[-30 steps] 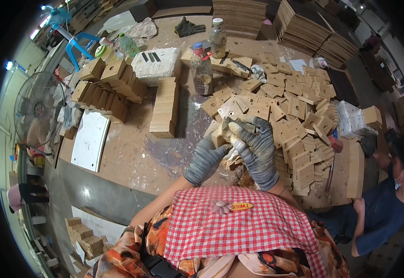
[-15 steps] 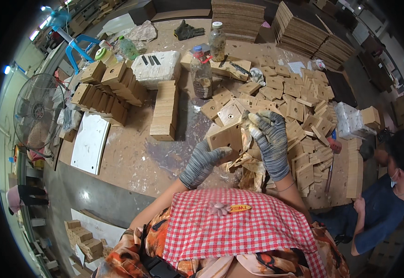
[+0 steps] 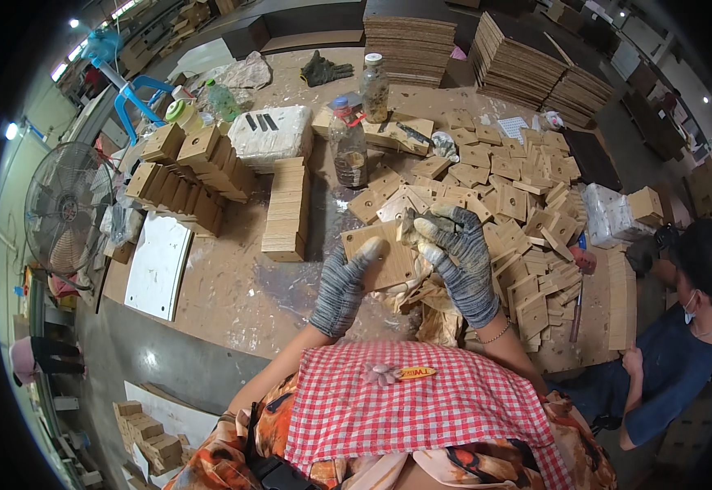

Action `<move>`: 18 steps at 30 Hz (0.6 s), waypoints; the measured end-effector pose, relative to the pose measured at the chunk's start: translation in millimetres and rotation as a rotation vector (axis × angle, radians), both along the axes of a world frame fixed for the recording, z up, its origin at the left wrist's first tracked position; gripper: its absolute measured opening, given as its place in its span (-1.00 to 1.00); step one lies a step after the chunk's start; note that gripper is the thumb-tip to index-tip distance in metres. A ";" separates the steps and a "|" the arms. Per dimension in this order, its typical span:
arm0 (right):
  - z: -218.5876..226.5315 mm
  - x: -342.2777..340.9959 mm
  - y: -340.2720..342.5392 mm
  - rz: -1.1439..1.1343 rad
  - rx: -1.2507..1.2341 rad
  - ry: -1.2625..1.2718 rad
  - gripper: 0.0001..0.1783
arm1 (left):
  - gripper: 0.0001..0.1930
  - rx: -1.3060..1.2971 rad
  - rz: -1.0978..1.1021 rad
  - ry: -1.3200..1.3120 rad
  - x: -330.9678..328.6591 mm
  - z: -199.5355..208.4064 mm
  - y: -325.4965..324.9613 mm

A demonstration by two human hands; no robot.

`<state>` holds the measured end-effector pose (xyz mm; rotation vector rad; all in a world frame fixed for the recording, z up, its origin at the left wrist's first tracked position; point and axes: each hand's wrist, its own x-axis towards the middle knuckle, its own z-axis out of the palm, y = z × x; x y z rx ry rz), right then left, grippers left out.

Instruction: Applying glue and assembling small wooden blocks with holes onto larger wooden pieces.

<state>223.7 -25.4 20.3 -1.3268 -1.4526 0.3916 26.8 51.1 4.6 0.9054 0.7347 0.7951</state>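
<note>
Left grip (image 3: 341, 286) clasps a wooden panel (image 3: 384, 263), thumb flat across its face, dead at the clock's centre! Right grip (image 3: 462, 265) curls at the panel's one-o'clock corner; whether it's pinching anything, I can't tell. Beneath them stretches the desk (image 3: 221, 282). Loose wooden pieces (image 3: 509, 202) heap up at two o'clock, stacked blocks (image 3: 225, 163) stand at ten, a clear bottle (image 3: 348, 157) at eleven, and a crumpled cloth (image 3: 442, 317) lies at four.

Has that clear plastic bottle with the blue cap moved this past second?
No: the clear plastic bottle with the blue cap keeps its place right of the white wrapped package; the whole view shifted slightly.
</note>
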 end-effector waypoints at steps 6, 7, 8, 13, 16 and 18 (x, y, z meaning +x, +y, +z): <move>-7.5 -5.0 -17.7 0.061 -0.035 -0.098 -0.65 | -0.55 0.099 0.111 -0.005 -4.5 -5.4 13.4; -9.0 -5.5 -21.8 0.065 -0.019 -0.149 -0.65 | -0.58 0.132 0.134 0.006 -5.0 -6.8 14.5; -10.9 -6.9 -25.4 0.074 -0.004 -0.188 -0.65 | -0.58 0.092 0.137 -0.031 -5.4 -8.3 14.8; -16.3 -14.5 -40.9 0.001 0.029 -0.159 -0.68 | -0.52 0.046 0.110 -0.053 -4.2 -11.1 14.1; -13.3 -13.1 -38.9 0.016 -0.063 0.020 -0.68 | -0.54 -0.048 -0.038 0.001 -3.9 -5.9 11.0; -9.4 -10.7 -31.5 -0.011 -0.003 -0.026 -0.67 | -0.55 -0.086 -0.052 -0.016 -2.0 -1.3 6.8</move>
